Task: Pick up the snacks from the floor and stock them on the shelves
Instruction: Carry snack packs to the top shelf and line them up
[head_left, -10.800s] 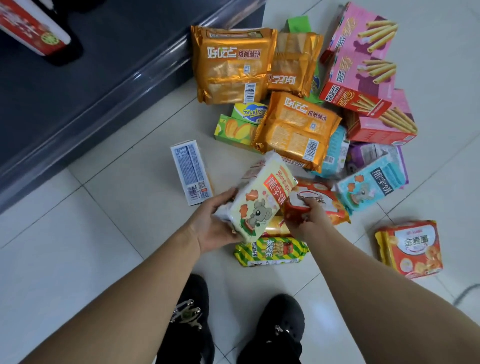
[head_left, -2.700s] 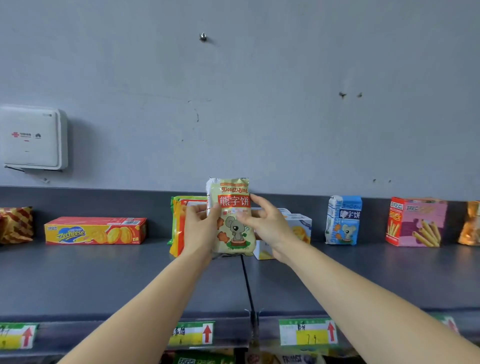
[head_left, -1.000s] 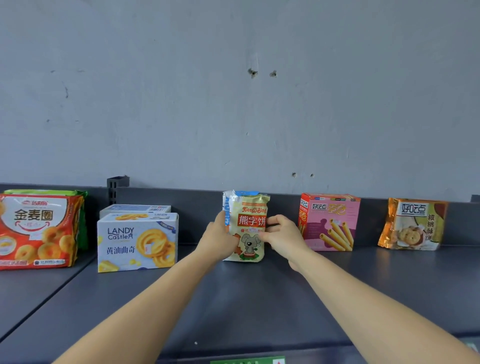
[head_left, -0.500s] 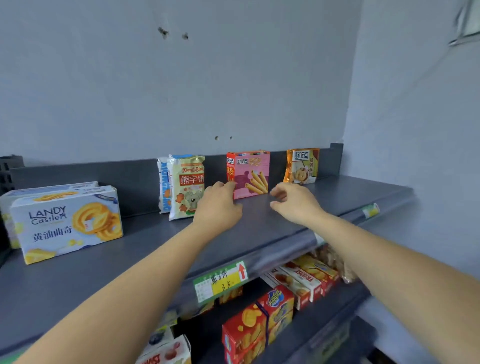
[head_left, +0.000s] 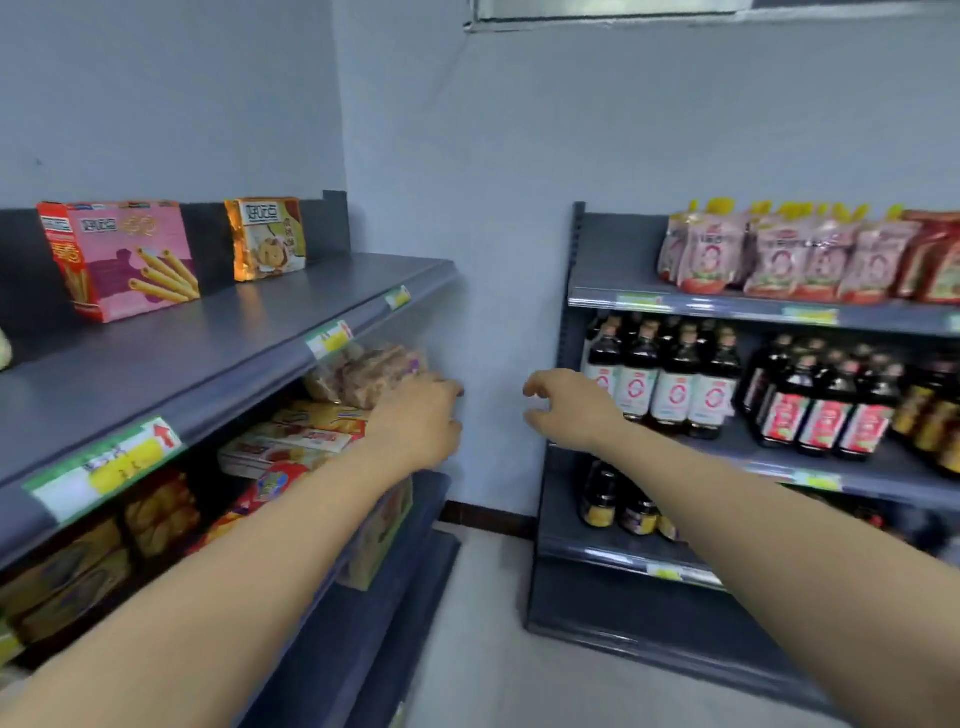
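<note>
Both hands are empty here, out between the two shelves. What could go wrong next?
The right hand hovers close to the front-row bottles; a careless swing might topple one. The left hand is right by a loosely piled clear bag and could drag it down.

Dark sauce bottles (head_left: 670, 387), pink pouches (head_left: 784, 257)

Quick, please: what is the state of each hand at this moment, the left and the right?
Left hand: open, fingers loosely curled, holding nothing.
Right hand: open, fingers loosely curled, holding nothing.
</note>
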